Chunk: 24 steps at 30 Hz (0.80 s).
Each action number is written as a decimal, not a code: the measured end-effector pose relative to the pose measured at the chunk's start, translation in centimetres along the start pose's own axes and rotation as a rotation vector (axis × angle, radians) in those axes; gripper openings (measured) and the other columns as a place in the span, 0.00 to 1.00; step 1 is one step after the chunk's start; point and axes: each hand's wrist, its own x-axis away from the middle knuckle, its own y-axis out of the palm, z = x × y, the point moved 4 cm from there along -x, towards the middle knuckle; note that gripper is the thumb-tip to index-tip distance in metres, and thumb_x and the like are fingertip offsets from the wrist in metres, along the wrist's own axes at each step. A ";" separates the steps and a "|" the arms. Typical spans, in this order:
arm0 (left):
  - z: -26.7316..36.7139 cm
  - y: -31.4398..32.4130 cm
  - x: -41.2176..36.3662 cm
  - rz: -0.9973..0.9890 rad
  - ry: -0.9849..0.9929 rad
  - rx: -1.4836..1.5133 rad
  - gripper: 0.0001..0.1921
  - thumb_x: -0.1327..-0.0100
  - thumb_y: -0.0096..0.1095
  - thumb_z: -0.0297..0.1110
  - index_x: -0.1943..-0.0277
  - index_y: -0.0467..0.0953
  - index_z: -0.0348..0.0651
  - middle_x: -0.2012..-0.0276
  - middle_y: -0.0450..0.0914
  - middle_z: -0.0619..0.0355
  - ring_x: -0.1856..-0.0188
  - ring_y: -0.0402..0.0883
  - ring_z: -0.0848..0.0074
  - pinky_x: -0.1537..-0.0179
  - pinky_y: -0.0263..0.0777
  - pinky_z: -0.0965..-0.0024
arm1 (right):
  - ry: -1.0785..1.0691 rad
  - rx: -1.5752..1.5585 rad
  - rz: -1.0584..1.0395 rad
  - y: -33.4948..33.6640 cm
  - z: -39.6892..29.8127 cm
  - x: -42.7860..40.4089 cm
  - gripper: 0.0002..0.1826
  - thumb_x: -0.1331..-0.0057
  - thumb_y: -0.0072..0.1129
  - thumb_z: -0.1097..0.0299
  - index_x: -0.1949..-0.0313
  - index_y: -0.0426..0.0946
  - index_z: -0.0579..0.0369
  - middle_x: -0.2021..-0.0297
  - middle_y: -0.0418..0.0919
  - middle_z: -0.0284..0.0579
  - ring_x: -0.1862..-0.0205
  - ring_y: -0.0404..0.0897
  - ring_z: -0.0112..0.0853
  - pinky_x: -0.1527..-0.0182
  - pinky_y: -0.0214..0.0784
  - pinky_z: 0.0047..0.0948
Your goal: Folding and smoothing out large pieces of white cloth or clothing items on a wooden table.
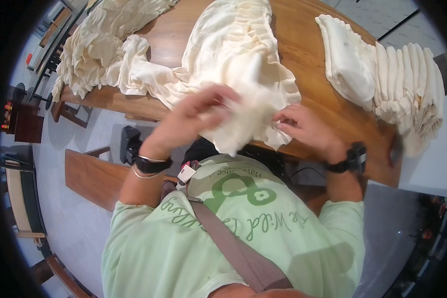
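A cream fabric piece point(227, 56) with a gathered, ruffled edge lies over the near side of the wooden table point(298, 44), its front end hanging towards my lap. My right hand point(305, 123) pinches the near right edge of this fabric between thumb and fingertips. Over the fabric's left part is my left hand point(208, 108), blurred by motion, its thumb and fingers curved. Whether it grips any cloth is unclear. The fabric between my hands is also smeared by motion. From its left side, a crumpled strip joins the larger heap of cream cloth point(97, 56).
Folded cream pieces point(348, 63) lie at the table's right, beside a row of several more folded pieces point(408, 78) standing on edge. A wooden bench point(93, 178) stands at left below the table. A strap point(234, 242) crosses my chest.
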 end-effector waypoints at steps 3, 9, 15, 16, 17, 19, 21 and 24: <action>0.7 3.9 -1.0 -0.265 0.172 -0.227 0.15 0.34 0.55 0.24 0.45 0.73 0.37 0.49 0.77 0.58 0.45 0.74 0.73 0.42 0.64 0.70 | 0.034 -0.094 0.031 -1.1 0.5 -0.3 0.11 0.38 0.57 0.67 0.58 0.78 0.57 0.67 0.77 0.45 0.63 0.75 0.35 0.60 0.67 0.31; -4.9 -4.6 -4.7 0.286 0.189 -0.344 0.13 0.33 0.53 0.26 0.47 0.73 0.36 0.47 0.77 0.54 0.46 0.75 0.71 0.42 0.65 0.68 | 0.337 -0.075 0.372 -4.5 1.5 -3.1 0.13 0.38 0.53 0.69 0.55 0.76 0.58 0.61 0.80 0.49 0.61 0.78 0.43 0.58 0.69 0.37; -9.2 -6.5 -4.8 0.366 0.232 -1.380 0.23 0.35 0.54 0.40 0.40 0.66 0.40 0.39 0.65 0.40 0.36 0.60 0.46 0.37 0.55 0.51 | -0.017 0.550 0.398 -1.9 5.2 -8.9 0.18 0.40 0.53 0.70 0.49 0.73 0.55 0.52 0.75 0.46 0.45 0.70 0.41 0.43 0.60 0.39; -8.7 -6.4 -4.7 0.331 0.155 -1.391 0.23 0.33 0.52 0.42 0.38 0.66 0.41 0.37 0.63 0.41 0.34 0.57 0.45 0.35 0.52 0.51 | -0.009 0.623 0.481 -2.0 6.2 -8.8 0.17 0.40 0.54 0.67 0.51 0.72 0.57 0.53 0.74 0.46 0.46 0.70 0.40 0.44 0.59 0.41; -8.5 -6.2 -4.6 0.295 0.078 -1.400 0.23 0.31 0.49 0.43 0.37 0.65 0.41 0.35 0.61 0.41 0.32 0.54 0.44 0.34 0.49 0.51 | -0.006 0.630 0.487 -2.3 7.4 -8.1 0.17 0.40 0.54 0.67 0.51 0.72 0.57 0.53 0.74 0.46 0.46 0.70 0.40 0.44 0.59 0.41; -8.5 -6.6 -3.7 0.311 0.044 -1.391 0.25 0.32 0.50 0.45 0.36 0.64 0.42 0.34 0.60 0.39 0.32 0.53 0.43 0.33 0.49 0.50 | 0.273 0.896 0.404 -3.0 9.1 -6.9 0.13 0.40 0.55 0.65 0.58 0.74 0.58 0.59 0.75 0.46 0.50 0.72 0.41 0.47 0.60 0.41; -8.6 -6.8 -3.6 0.211 -0.066 -1.431 0.27 0.32 0.50 0.47 0.35 0.62 0.42 0.33 0.58 0.39 0.31 0.51 0.42 0.33 0.47 0.49 | 0.307 0.945 0.327 -3.4 9.0 -5.5 0.11 0.41 0.55 0.65 0.62 0.75 0.58 0.62 0.75 0.45 0.52 0.72 0.40 0.49 0.61 0.41; -5.6 -8.1 -5.7 0.113 -0.005 -1.371 0.21 0.36 0.56 0.43 0.45 0.71 0.40 0.45 0.71 0.42 0.41 0.66 0.48 0.42 0.61 0.52 | 0.364 0.961 0.223 -4.9 7.3 -6.1 0.09 0.40 0.54 0.65 0.67 0.76 0.57 0.67 0.76 0.45 0.55 0.74 0.41 0.53 0.63 0.41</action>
